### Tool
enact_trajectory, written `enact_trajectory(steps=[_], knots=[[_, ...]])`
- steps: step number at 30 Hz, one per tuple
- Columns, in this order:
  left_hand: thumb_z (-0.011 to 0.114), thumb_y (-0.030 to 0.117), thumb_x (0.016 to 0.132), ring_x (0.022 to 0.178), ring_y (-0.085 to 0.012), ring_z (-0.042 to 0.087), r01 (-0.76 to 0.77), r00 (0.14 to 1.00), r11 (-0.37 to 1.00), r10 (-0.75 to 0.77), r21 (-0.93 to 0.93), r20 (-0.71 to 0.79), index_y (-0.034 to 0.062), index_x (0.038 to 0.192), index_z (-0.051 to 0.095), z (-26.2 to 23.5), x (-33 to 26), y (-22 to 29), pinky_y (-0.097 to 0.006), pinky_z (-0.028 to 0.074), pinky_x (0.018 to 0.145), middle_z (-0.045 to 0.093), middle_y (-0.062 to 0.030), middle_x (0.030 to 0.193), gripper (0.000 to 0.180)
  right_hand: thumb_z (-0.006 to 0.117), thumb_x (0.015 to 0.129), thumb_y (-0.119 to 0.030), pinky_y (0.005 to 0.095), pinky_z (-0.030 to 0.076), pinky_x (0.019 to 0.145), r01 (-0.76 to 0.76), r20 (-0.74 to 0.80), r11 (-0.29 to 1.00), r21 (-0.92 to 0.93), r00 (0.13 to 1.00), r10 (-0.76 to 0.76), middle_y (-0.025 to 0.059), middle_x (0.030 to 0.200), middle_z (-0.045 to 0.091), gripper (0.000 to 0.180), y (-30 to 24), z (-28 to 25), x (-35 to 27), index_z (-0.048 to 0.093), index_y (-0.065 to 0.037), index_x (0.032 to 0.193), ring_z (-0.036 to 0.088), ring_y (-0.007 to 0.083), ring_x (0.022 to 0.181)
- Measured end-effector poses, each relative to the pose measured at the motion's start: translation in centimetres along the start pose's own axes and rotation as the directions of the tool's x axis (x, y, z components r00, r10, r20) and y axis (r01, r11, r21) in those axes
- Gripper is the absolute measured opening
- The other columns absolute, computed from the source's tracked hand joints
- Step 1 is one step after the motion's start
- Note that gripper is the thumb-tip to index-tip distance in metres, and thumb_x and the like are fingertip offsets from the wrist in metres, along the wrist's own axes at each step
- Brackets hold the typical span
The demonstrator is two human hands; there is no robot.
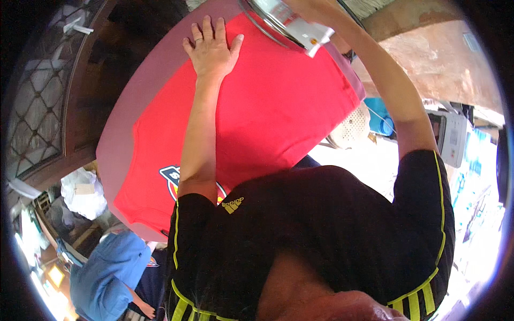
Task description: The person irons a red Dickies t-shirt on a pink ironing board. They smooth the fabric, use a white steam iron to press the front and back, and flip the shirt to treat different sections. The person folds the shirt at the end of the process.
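Observation:
A red T-shirt (278, 101) is spread flat over a purple padded board (120, 123), and part of its printed badge (170, 175) shows beside my left forearm. My left hand (211, 56) lies palm down with its fingers spread, across the shirt's far edge and the purple cover. At the top of the view, a clothes iron (284, 24) with a shiny curved rim and a white heel rests on or just above the red cloth. Over it reaches my right hand (310, 7), closed on its handle; the picture's upper edge cuts off part of the fingers.
At the lower left is another person in a blue top (110, 275), one hand (145, 309) lowered. A white plastic bag (84, 192) sits left of the board. To the right are a perforated cream-coloured object (350, 128), a blue container (379, 117) and a white appliance (452, 139).

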State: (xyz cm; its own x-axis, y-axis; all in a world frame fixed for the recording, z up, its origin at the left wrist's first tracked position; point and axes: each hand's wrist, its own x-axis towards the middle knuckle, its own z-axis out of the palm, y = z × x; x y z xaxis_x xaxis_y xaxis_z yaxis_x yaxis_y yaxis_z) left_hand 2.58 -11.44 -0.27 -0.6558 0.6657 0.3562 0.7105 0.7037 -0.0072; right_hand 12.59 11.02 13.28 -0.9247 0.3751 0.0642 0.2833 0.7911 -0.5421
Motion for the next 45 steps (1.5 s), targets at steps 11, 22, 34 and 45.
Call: enact_trajectory(steps=[11,22,34,45], knots=[[0.053,0.052,0.096,0.142,-0.0347,0.033,0.003,0.994,0.999,-0.008,-0.042,-0.106,0.0197,0.141,0.051,-1.4,-0.5,0.9,-0.061,0.026,0.111,0.039,-0.0079,0.152,0.055,0.057,0.097,-0.036,0.0382,0.044,0.057,-0.133,0.063,0.981,0.140,0.990,0.126,0.0137,0.078,0.059,0.038,11.7,-6.8,-2.1,0.059,-0.003,0.116,0.055,0.0253,0.063],[0.069,0.022,0.087,0.134,-0.0370,0.040,0.233,0.960,0.902,-0.272,-0.364,-0.059,0.0100,0.126,0.060,-9.3,-16.8,13.4,-0.053,0.035,0.105,0.047,-0.0150,0.142,0.041,0.056,0.096,-0.047,0.0343,0.043,0.046,-0.127,0.102,0.959,0.255,0.989,0.103,0.0062,0.060,0.055,0.050,17.0,-4.9,-0.3,0.057,0.000,0.111,0.051,0.0163,0.048],[0.070,0.021,0.094,0.083,-0.0123,0.065,0.772,0.313,-0.468,-0.308,-0.429,0.899,0.0060,0.095,0.069,-11.5,-29.4,21.8,-0.030,0.053,0.075,0.070,-0.0020,0.091,0.015,0.064,0.092,-0.037,0.0488,0.043,0.101,0.729,-0.122,0.663,-0.170,0.652,-0.748,0.0251,0.128,0.057,0.058,4.0,3.5,1.9,0.051,0.003,0.133,0.055,0.0428,0.118],[0.064,0.003,0.091,0.115,-0.0211,0.061,-0.139,0.326,-0.843,-0.535,-0.520,0.779,0.0066,0.131,0.054,-0.2,-36.1,22.2,-0.038,0.048,0.099,0.066,-0.0061,0.122,0.041,0.059,0.095,-0.047,0.0455,0.050,0.090,0.681,0.508,0.725,-0.098,0.661,-0.552,0.0201,0.103,0.071,0.058,0.6,7.9,5.0,0.058,-0.001,0.130,0.068,0.0346,0.098]])
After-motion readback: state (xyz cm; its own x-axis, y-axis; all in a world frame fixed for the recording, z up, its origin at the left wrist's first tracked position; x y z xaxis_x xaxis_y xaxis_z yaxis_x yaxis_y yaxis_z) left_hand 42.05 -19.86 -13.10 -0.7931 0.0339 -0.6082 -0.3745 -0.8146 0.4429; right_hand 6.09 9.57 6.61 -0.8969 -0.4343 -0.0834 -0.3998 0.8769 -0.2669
